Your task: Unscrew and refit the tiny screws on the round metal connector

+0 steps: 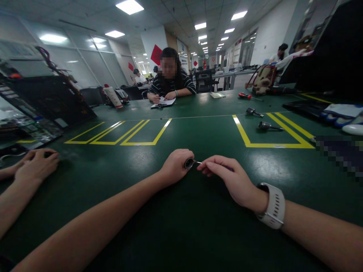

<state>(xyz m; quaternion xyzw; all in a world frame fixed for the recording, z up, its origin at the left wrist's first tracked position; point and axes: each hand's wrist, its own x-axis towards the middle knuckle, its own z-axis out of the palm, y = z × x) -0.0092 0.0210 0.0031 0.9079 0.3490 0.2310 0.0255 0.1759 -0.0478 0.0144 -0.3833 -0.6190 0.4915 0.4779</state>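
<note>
My left hand (177,166) is closed around a small dark metal cylinder (188,163) just above the green tabletop. Its round end with a shiny rim faces me; the fingers hide the remainder. My right hand (222,172), below a pale watch strap, pinches a slim tool with a thin metal shaft (197,162). That shaft reaches left to the cylinder's rim. Whether its tip touches or goes inside, I cannot tell. Most of the tool is covered by my fingers, so its kind is unclear.
Two metal cylinders with thin shanks (264,125) (251,111) lie near the right yellow tape outline (280,145). Behind them is a red-handled screwdriver (245,96). Another person's hands (38,164) rest at left. Across the table (136,166), a person writes on a clipboard (163,102).
</note>
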